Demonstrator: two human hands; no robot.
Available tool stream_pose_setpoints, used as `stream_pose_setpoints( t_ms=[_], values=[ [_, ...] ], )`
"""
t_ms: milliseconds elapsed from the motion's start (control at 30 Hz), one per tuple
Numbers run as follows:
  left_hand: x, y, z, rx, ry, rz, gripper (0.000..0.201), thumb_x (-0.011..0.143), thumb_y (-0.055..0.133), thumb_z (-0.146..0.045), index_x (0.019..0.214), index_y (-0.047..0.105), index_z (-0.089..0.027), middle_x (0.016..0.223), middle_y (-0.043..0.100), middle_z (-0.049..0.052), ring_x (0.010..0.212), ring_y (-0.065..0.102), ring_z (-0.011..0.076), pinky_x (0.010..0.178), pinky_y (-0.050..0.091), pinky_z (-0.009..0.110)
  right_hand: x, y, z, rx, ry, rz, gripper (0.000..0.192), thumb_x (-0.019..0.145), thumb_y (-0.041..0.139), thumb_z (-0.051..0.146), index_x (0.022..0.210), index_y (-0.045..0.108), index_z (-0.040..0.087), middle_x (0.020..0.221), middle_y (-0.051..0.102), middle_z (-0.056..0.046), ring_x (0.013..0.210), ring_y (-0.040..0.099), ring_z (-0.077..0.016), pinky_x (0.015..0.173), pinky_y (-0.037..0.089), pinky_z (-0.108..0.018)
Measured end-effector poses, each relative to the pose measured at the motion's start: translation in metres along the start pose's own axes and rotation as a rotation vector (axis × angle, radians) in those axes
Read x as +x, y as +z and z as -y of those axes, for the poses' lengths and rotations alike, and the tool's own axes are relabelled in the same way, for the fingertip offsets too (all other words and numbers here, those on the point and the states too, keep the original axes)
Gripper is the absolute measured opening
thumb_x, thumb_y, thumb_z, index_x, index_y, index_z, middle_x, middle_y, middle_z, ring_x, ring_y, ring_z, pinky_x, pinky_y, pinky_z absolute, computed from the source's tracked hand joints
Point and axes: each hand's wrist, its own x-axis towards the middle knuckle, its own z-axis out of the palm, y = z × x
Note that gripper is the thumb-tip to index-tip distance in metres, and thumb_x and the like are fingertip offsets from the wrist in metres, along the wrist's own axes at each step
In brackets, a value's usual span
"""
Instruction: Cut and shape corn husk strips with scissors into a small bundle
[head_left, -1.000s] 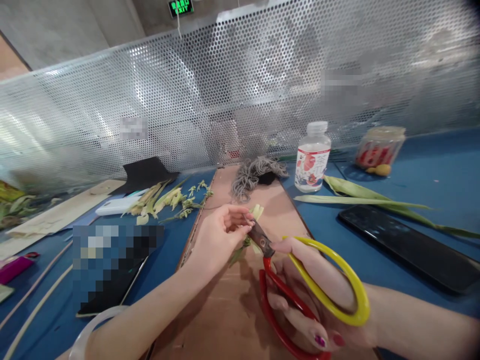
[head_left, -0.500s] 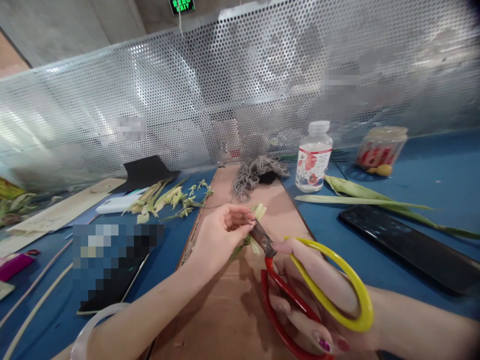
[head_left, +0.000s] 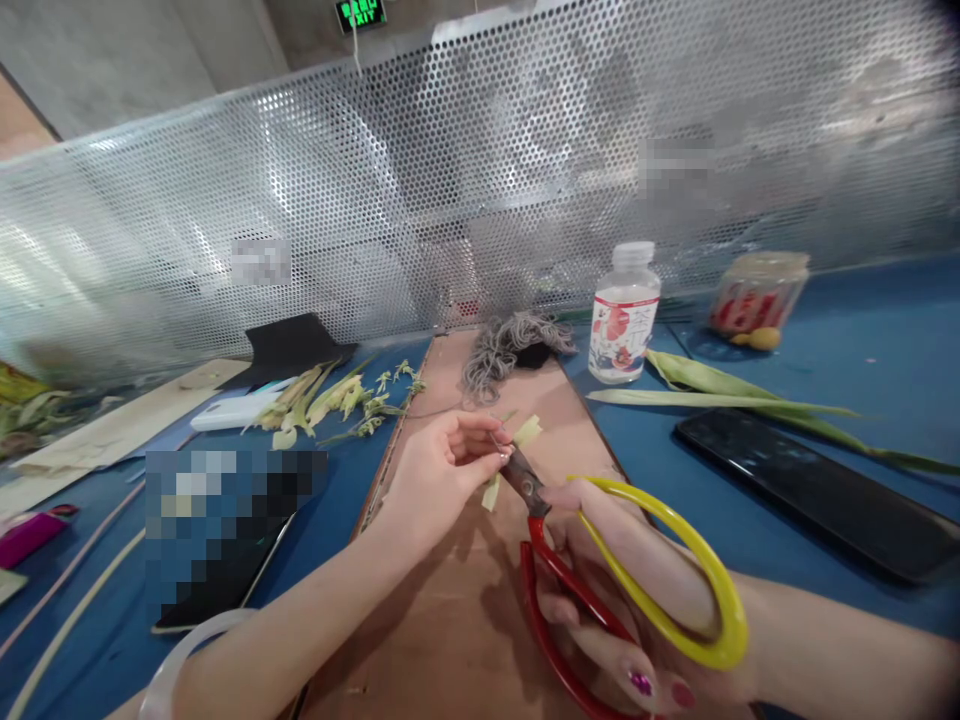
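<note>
Board [head_left: 431,635], right hand [head_left: 643,585] gripping scissors [head_left: 531,492] across its edge, left hand [head_left: 442,462] pinching pale strip [head_left: 529,431]

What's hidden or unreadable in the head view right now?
All in the head view:
Pale green strip: middle hidden by left hand and scissors.
Dark device at left: upper part covered by pixelated patch.
Clear jar: red marking too blurred to read.
Magenta object: cut off by left edge.

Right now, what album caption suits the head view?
Scissors in the right hand, blades and a pale strip at the left hand, above a brown board with grey cord.
</note>
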Motion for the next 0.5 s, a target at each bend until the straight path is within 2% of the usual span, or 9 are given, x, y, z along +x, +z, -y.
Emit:
stream_pose_setpoints(
  t_ms=[200,367,500],
  values=[
    [0.0013,-0.0007,0.0044,-0.004,0.005,0.010,0.024,0.069,0.068,-0.012,0.090,0.059,-0.013,0.089,0.070,0.006,0.083,0.066,0.0146,0.084,0.052,0.032,-0.0003,0.0012,0.0006,-0.064,0.074,-0.033,0.071,0.076,0.017,0.073,0.049,0.053,0.018,0.028,0.041,-0.002,0.020,0.037,-0.0108,0.020,0.028,-0.018],
    [0.0023,-0.0015,0.0017,0.006,0.003,0.013,0.024,0.069,0.068,-0.015,0.091,0.059,-0.012,0.090,0.070,0.007,0.084,0.065,0.0149,0.084,0.051,0.031,0.0001,0.0008,0.0006,-0.070,0.069,-0.070,0.072,0.077,0.017,0.072,0.048,0.053,0.017,0.028,0.042,-0.003,0.020,0.039,-0.0110,0.020,0.028,-0.017],
    [0.0034,-0.0042,-0.0024,0.048,-0.055,-0.019,0.024,0.075,0.064,-0.028,0.094,0.061,-0.013,0.096,0.069,0.008,0.084,0.064,0.0156,0.074,0.051,0.027,0.0006,-0.0014,-0.0002,-0.031,0.012,-0.068,0.069,0.079,0.019,0.070,0.050,0.053,0.017,0.031,0.044,-0.001,0.018,0.036,-0.0101,0.019,0.026,-0.017]
  ],
)
